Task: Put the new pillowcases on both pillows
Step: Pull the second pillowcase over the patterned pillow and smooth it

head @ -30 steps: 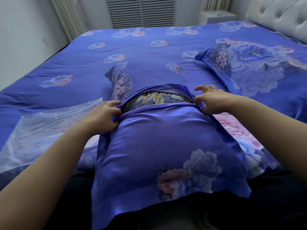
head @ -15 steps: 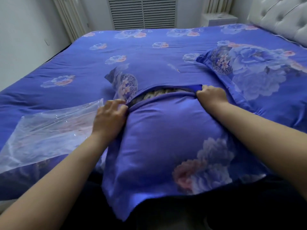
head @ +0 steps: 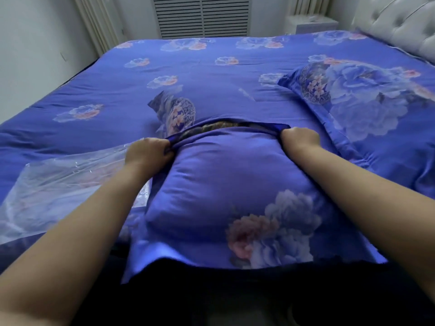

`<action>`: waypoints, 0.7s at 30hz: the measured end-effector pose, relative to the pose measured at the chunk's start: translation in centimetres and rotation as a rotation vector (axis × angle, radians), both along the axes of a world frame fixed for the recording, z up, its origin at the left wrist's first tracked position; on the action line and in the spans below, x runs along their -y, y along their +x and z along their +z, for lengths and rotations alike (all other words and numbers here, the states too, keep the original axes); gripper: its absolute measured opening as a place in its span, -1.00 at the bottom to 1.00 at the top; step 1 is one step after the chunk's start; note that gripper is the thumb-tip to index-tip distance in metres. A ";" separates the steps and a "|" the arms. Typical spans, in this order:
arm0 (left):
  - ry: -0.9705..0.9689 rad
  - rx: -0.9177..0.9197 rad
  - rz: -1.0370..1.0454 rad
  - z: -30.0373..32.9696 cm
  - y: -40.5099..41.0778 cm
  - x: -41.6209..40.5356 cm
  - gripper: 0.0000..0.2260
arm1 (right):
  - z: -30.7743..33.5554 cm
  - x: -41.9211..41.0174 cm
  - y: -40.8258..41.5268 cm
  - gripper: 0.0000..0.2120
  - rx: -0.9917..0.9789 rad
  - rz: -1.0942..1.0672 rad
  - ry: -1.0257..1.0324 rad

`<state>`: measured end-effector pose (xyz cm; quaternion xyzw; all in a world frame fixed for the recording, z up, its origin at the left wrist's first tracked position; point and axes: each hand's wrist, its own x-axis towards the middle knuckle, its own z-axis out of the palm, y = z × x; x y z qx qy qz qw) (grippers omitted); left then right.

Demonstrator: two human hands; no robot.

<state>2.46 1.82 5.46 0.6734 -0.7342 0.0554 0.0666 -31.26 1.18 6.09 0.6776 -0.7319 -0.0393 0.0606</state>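
both fists are curled tight on the open hem of the pillowcase [head: 226, 184], left hand [head: 147, 152] and right hand [head: 297, 138], mid-frame. the slippery satin could slide from the grip, leaving the patterned pillow [head: 226, 125] poking out. plump, smooth, floral; a second cased pillow [head: 367, 102] sits upper right.

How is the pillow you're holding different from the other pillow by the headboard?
The held pillow still shows dark patterned fabric at its open end; the far pillow looks fully covered. Left hand and right hand grip the held one; nothing touches the far one. Both wear blue flowered cases.
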 end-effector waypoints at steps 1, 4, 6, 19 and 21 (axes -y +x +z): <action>0.026 -0.041 0.074 -0.5 -0.4 0.2 -0.74 | -0.5 -0.1 0.2 -0.66 0.021 -0.026 -0.031; 0.132 -0.106 0.161 -2.3 -1.5 0.3 -0.72 | -1.3 0.1 0.3 -0.67 0.116 -0.076 -0.067; 0.146 -0.167 0.167 -2.9 -1.7 0.1 -0.74 | -1.5 0.0 0.5 -0.64 0.208 -0.115 -0.020; 0.426 -0.446 0.018 0.1 3.0 -3.5 -0.84 | 3.1 -6.2 2.2 -0.74 -0.134 0.159 0.191; 0.338 -0.290 -0.100 0.9 3.1 -3.4 -0.64 | 3.6 -5.2 1.7 -0.73 -0.030 0.229 0.179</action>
